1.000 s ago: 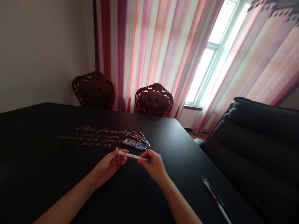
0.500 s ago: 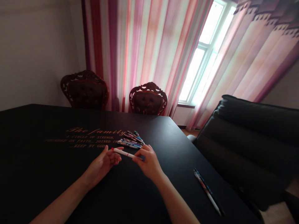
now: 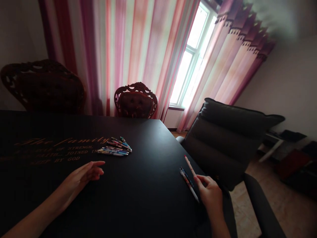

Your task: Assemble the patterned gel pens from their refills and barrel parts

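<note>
My right hand [image 3: 210,192] pinches a white pen [image 3: 190,166] with a red tip near its lower end. The pen points up and away, over the right edge of the black table [image 3: 148,191]. Just left of it, two pens [image 3: 189,185] lie side by side on the table, one white with a patterned barrel and one dark. My left hand [image 3: 90,172] hovers above the table with its fingers stretched out and nothing in them. Beyond that hand lies a loose pile of several pens [image 3: 115,149] in mixed colours.
Gold lettering [image 3: 61,142] runs across the table's left part. Behind the far edge stand a carved chair [image 3: 136,102] and a larger one [image 3: 44,87]. A dark padded armchair [image 3: 223,132] stands close to the right edge. Striped curtains [image 3: 138,39] flank a bright window [image 3: 184,76].
My right hand has carried the white pen from beside my left hand to the right, near the two pens. My left hand has let go of the pen's tip. The view has turned right.
</note>
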Available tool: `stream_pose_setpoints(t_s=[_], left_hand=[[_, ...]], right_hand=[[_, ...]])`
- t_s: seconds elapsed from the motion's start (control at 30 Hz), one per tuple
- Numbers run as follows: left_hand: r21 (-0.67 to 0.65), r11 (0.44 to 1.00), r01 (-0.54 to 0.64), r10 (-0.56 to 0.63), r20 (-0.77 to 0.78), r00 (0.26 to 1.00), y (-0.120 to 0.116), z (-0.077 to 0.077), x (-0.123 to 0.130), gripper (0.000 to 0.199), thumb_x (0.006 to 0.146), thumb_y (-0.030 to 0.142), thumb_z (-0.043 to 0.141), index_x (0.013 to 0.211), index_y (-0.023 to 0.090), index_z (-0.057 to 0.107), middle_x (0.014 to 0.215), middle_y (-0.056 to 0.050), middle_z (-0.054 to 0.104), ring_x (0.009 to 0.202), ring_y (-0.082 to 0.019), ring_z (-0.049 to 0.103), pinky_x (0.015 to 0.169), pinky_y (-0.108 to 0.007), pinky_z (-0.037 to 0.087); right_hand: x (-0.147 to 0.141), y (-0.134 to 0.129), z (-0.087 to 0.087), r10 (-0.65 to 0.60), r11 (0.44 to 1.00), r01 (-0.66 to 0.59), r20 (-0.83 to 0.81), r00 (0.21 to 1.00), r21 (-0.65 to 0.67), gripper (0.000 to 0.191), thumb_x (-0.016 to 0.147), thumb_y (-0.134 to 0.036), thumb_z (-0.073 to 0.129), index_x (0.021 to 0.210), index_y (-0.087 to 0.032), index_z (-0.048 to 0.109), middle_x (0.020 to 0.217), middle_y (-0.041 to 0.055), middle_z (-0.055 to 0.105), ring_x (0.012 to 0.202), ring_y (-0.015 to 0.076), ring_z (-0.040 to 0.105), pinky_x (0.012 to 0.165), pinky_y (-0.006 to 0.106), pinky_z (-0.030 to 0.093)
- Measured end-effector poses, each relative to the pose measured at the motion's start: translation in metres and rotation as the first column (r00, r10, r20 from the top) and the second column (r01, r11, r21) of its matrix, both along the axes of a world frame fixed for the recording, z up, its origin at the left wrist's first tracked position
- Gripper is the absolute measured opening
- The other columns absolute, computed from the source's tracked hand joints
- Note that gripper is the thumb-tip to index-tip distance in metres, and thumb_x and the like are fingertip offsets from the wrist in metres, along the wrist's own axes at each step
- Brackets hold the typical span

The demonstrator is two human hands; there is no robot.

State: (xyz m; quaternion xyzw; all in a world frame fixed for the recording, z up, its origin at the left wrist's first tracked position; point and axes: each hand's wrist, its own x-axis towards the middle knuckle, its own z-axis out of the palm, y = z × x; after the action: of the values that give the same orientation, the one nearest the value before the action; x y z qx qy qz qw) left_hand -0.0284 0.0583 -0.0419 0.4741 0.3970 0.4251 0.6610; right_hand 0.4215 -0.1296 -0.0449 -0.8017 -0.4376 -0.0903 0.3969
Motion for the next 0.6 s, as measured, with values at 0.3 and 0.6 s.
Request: stream_pose_setpoints(t_s=[0.3,0.6], left_hand=[[0.013,0.997,-0.079,0.079,-0.001,0.997,0.005,-0.004,0.004,0.035,0.073,0.047,0.073,0.092,0.017,0.077,0.074,-0.007,0.075,0.072,-0.023,0.067,0.064,-0.027,0.055],[0.08,0.997,0.001,-0.002,0.005,1.0,-0.007,0.005,0.003,0.037,0.08,0.049,0.068,0.094,0.015,0.076,0.075,-0.008,0.073,0.071,-0.021,0.065,0.069,-0.03,0.048]], right_hand=[[0.014,-0.02,-0.03,0.039,0.996,-0.041,-0.027,0.999,-0.083,0.049,0.085,-0.06,0.047,0.086,-0.023,0.077,0.086,0.0105,0.074,0.084,0.0305,0.065,0.074,0.04,0.048],[0.002,-0.004,-0.021,0.011,1.0,-0.013,0.147,0.989,0.019,0.055,0.085,-0.067,0.043,0.09,-0.021,0.073,0.095,0.0118,0.07,0.088,0.0333,0.059,0.082,0.046,0.044]])
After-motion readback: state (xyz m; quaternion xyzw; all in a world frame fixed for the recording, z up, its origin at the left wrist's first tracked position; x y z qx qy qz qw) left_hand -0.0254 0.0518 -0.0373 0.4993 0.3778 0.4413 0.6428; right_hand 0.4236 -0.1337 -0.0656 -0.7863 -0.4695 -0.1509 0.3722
